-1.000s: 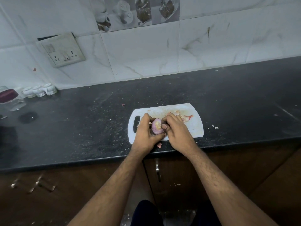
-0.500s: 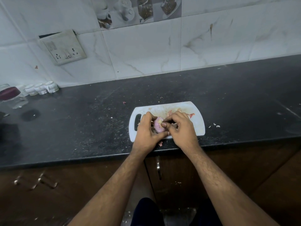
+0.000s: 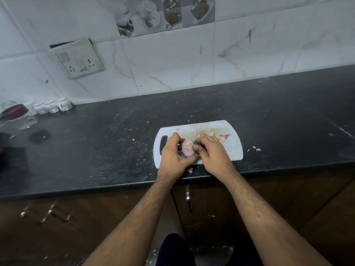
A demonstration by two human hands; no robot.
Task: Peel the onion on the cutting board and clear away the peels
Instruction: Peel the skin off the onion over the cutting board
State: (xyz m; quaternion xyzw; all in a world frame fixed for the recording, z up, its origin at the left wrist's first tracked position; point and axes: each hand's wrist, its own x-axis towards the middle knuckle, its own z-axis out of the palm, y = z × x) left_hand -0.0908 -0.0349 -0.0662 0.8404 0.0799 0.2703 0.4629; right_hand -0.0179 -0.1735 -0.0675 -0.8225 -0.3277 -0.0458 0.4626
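Onion (image 3: 187, 147) sits between two hands above the near left part of a white cutting board (image 3: 233, 148), one pinkish-purple bulb with a pale yellowish patch on its upper face. The board lies on a black speckled counter (image 3: 96, 143) close to the front edge, its slotted handle pointing left. The counter is dusty and scattered with small crumbs; a few white bits lie just right of the board, one pink scrap lies beyond its far left corner, and another pink scrap rests on the counter just in front of the board, by the left wrist.

Behind the counter rises a wall of white marbled tiles (image 3: 172, 60), with a strip of printed tiles showing cups and bowls at the top. One switch plate (image 3: 79, 58) with sockets hangs tilted on the wall at left. Three small white containers (image 3: 51, 106) stand in a row at the wall's foot on the far left, beside a clear jar with a dark red lid (image 3: 14, 115). Brown cabinet doors run below the counter.

The left hand (image 3: 173, 156) curls around the onion from the left, fingers over its top and thumb beneath. The right hand (image 3: 213, 154) closes against the onion's right side, thumb tip pressed on its surface. A small heap of loose peels (image 3: 215, 134) lies on the board just beyond the right hand.
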